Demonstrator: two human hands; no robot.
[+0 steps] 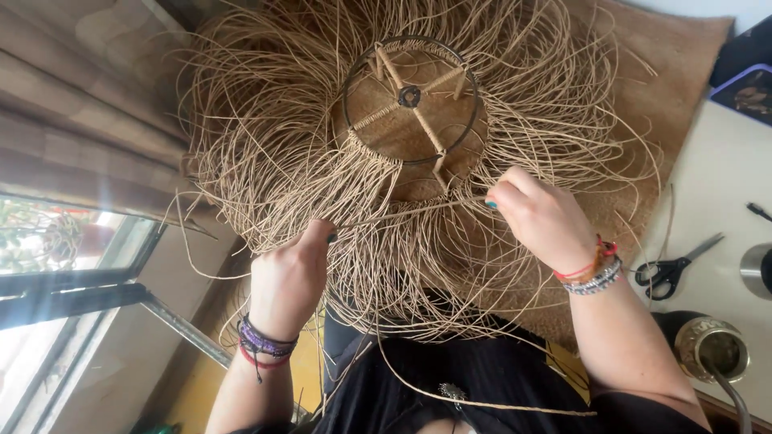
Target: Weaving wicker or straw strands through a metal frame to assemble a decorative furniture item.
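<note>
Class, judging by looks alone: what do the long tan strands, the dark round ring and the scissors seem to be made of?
Long tan strands: probably rattan or paper cord, matte and springy. Dark round ring: likely metal wire, thin and rigid. Scissors: shiny steel blades, black handles, probably plastic.

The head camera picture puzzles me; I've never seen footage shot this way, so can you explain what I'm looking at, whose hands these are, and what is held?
The one picture comes from a camera worn on a person's head, looking down, so both hands belong to the wearer. The left hand and the right hand pinch the two ends of one pale reed strand stretched between them. Behind it is a round dark wire frame with wrapped spokes meeting at a hub, part of a woven piece with a great many loose reeds fanning out. Both wrists wear bracelets. On the white table to the right lie black scissors, the edge of a metal cup and a round metal vessel with a straw. A window is at the left.
</note>
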